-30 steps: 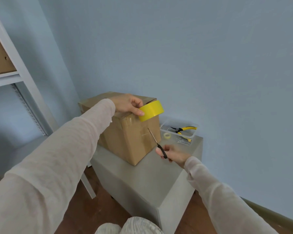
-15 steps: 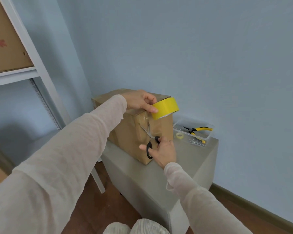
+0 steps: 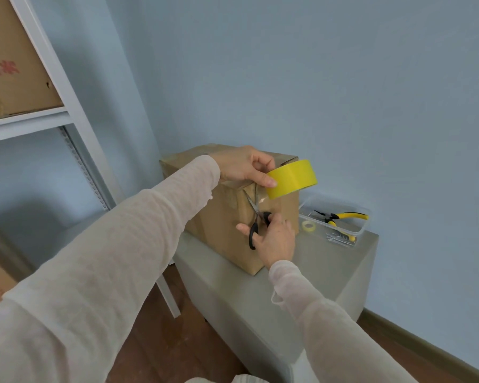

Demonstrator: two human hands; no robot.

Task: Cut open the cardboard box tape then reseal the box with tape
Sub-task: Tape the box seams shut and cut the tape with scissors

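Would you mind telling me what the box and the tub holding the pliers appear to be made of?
The box looks like matte brown cardboard, glossy clear tape over its corner. The tub seems clear plastic: the pliers show through its wall.

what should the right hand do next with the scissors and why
Probably squeeze the scissors shut to snip the tape: the right hand has the blades pointing up just under the yellow tape roll, which the left hand holds against the cardboard box's top edge.
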